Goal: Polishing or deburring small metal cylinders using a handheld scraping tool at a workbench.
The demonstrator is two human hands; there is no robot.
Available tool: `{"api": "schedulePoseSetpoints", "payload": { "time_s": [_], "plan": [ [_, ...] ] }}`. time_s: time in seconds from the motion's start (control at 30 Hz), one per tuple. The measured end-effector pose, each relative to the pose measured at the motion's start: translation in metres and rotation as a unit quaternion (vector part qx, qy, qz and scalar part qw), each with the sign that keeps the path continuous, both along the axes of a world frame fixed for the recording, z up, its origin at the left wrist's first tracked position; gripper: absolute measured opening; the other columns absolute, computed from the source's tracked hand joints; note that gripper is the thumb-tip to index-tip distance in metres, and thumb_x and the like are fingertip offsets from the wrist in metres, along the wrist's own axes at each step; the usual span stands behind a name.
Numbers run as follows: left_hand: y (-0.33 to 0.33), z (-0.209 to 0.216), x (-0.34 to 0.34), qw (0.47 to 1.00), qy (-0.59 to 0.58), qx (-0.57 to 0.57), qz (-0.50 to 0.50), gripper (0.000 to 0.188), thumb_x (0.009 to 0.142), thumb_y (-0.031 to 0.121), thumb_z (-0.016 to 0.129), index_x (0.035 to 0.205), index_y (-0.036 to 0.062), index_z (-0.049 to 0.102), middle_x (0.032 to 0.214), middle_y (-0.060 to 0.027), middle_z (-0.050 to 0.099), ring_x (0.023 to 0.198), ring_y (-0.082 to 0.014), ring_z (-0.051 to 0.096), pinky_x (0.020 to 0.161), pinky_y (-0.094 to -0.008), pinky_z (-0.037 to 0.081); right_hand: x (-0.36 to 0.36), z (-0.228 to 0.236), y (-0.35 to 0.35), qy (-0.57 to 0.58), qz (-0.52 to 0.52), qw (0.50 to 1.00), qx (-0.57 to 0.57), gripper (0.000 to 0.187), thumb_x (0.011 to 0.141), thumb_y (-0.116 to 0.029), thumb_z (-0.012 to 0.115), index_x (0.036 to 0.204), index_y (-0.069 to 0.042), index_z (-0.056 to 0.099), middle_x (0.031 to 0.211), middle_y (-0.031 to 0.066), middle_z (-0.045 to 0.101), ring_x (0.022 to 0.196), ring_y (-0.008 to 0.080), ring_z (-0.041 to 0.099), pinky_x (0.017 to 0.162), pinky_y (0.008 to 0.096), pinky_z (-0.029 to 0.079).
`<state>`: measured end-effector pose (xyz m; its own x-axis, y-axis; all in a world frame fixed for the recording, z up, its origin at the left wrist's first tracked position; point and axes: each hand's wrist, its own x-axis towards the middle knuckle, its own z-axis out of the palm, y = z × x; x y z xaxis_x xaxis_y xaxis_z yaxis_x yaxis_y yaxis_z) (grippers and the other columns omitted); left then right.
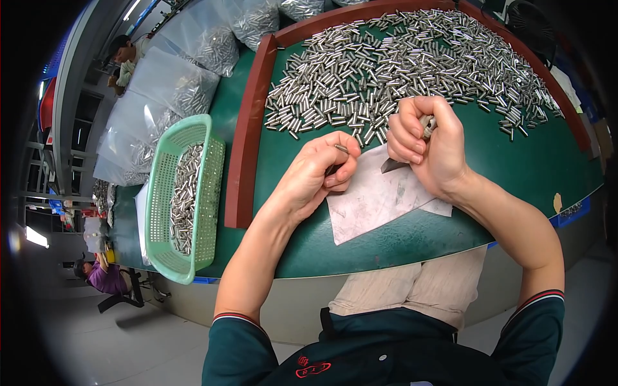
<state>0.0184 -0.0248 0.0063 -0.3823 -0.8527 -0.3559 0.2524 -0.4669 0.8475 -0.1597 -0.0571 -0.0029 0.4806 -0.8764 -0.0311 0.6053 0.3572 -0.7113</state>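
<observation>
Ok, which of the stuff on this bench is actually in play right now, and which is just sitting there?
In play:
- left hand, pinching one small metal pin
- right hand, gripping a tool
- paper sheet under both hands
- heap of metal pins just beyond

Just lying about:
- green basket of pins
- clear bags of pins
- red tray rim
</observation>
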Motion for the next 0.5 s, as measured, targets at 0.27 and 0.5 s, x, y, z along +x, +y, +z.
{"api": "schedulePoseSetpoints", "payload": {
  "time_s": [0.27,0.5],
  "plan": [
    [0.0006,-0.0038,-0.0002,0.999,-0.027,-0.029,-0.027,0.012,0.088,0.013,0.046,0.089,0.0013,0.051,0.058,0.0001,0.048,0.042,-0.0008,0.026,0.04,-0.0162,0.02,-0.0003,-0.0001,0.0011,0.002,0.008,1.0,0.009,0.031,0.081,-0.025,0.029,0.053,-0.011,0.03,0.043,-0.0022,0.027,0.038,0.0071,0.022,0.04,0.022,0.02],
    [-0.0006,-0.0084,0.0012,0.999,-0.013,-0.041,-0.033,0.017,0.09,0.019,0.045,0.086,0.0024,0.05,0.057,-0.0015,0.05,0.041,-0.0013,0.025,0.039,-0.0172,0.019,-0.0006,0.0016,0.0017,0.008,0.012,1.0,0.016,0.031,0.081,-0.025,0.029,0.053,-0.011,0.03,0.044,-0.0024,0.027,0.039,0.0072,0.022,0.041,0.022,0.02]
  ]
}}
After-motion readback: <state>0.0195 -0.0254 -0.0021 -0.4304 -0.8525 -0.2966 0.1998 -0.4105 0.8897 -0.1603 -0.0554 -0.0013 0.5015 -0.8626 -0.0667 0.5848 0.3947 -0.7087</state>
